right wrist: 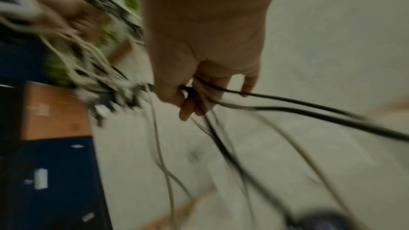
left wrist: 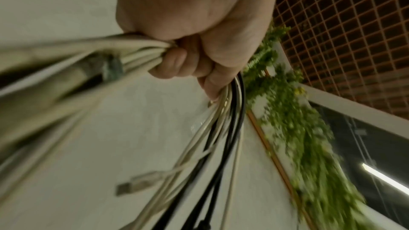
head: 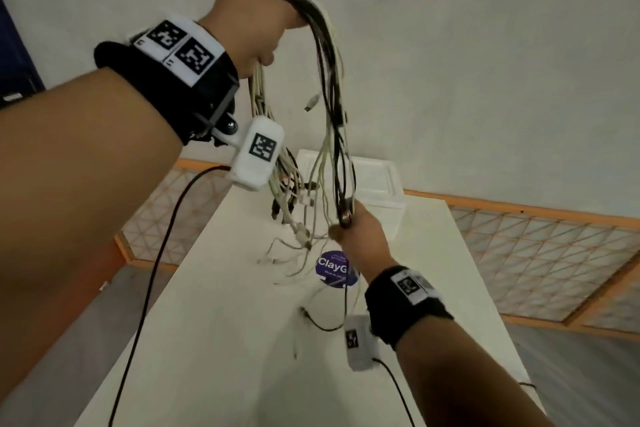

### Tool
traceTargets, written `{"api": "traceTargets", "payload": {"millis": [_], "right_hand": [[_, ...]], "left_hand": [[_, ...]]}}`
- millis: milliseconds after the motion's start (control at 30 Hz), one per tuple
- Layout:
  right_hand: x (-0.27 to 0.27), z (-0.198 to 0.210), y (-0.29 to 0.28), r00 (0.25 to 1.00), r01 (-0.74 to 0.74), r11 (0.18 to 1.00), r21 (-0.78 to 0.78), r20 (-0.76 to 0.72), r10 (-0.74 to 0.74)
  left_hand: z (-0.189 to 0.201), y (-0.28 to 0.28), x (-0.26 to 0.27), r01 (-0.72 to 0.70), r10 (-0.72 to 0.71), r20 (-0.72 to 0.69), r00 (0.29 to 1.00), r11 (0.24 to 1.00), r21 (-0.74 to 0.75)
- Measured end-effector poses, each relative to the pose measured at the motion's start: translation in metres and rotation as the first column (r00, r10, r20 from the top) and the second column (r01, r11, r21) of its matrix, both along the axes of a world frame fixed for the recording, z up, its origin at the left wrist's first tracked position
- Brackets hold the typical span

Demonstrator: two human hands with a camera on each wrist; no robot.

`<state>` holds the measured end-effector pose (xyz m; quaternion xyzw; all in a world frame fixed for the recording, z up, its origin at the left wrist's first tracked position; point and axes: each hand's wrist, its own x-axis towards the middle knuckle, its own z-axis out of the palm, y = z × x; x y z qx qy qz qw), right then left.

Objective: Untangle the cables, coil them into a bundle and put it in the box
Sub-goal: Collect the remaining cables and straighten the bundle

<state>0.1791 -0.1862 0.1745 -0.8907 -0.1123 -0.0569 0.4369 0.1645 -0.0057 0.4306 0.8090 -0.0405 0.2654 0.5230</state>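
My left hand [head: 265,9] is raised high above the table and grips the top of a bundle of white and black cables [head: 329,80]. The left wrist view shows the fist [left wrist: 188,62] closed round the cables [left wrist: 221,128], with a USB plug [left wrist: 137,183] dangling. The strands hang in a long loop down to my right hand [head: 349,224], whose fingers [right wrist: 188,107] curl round several black and white cables [right wrist: 287,106]. More plug ends [head: 298,211] dangle below the left wrist, and loose tails trail on the table. A white box [head: 381,180] stands at the table's far end, beyond the cables.
The white table [head: 225,340] carries a round purple sticker [head: 334,269] and thin loose cable ends [head: 318,321]. A black cord [head: 162,253] runs from my left wrist camera. Orange-framed lattice panels [head: 526,253] flank the table. Green plants [left wrist: 298,137] hang beyond.
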Motion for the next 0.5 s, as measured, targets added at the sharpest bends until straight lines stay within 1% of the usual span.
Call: {"api": "traceTargets", "payload": {"millis": [33, 67, 133, 200, 233, 300, 333, 367, 433, 467, 500], "right_hand": [[-0.002, -0.028, -0.012, 0.998, 0.013, 0.991, -0.132, -0.052, -0.02], [-0.008, -0.056, -0.026, 0.992, 0.015, 0.963, -0.267, -0.113, -0.047], [-0.027, -0.113, -0.064, 0.956, 0.02, 0.881, -0.473, -0.25, -0.156], [-0.051, -0.158, -0.107, 0.9, 0.035, 0.81, -0.585, -0.334, -0.28], [-0.061, -0.174, -0.127, 0.873, 0.064, 0.785, -0.616, -0.347, -0.343], [-0.075, -0.19, -0.159, 0.829, 0.12, 0.766, -0.631, -0.361, -0.428], [-0.076, -0.19, -0.171, 0.818, 0.114, 0.758, -0.642, -0.372, -0.438], [-0.076, -0.187, -0.179, 0.806, 0.07, 0.763, -0.643, -0.414, -0.423], [-0.067, -0.179, -0.189, 0.776, -0.028, 0.813, -0.582, -0.525, -0.349], [-0.058, -0.171, -0.189, 0.77, -0.052, 0.837, -0.544, -0.555, -0.314], [-0.048, -0.157, -0.185, 0.786, -0.026, 0.863, -0.505, -0.543, -0.294]], "left_hand": [[0.002, 0.006, -0.003, -0.013, 0.014, 0.008, 1.0, 0.999, -0.033], [0.003, 0.013, -0.007, -0.028, 0.029, 0.009, 1.0, 0.998, -0.057], [0.006, 0.027, -0.013, -0.07, 0.068, -0.019, 0.997, 0.994, -0.089], [0.007, 0.038, -0.013, -0.1, 0.097, -0.039, 0.995, 0.99, -0.101], [0.007, 0.041, -0.012, -0.106, 0.102, -0.035, 0.994, 0.989, -0.105], [0.007, 0.045, -0.008, -0.1, 0.098, -0.021, 0.995, 0.99, -0.101], [0.006, 0.047, -0.004, -0.106, 0.105, -0.017, 0.994, 0.99, -0.097], [0.005, 0.049, 0.0, -0.116, 0.115, -0.023, 0.993, 0.989, -0.094], [0.002, 0.05, 0.005, -0.115, 0.109, -0.062, 0.992, 0.989, -0.097], [0.0, 0.049, 0.008, -0.121, 0.114, -0.085, 0.99, 0.99, -0.073], [-0.003, 0.046, 0.01, -0.117, 0.113, -0.099, 0.989, 0.993, -0.034]]}}
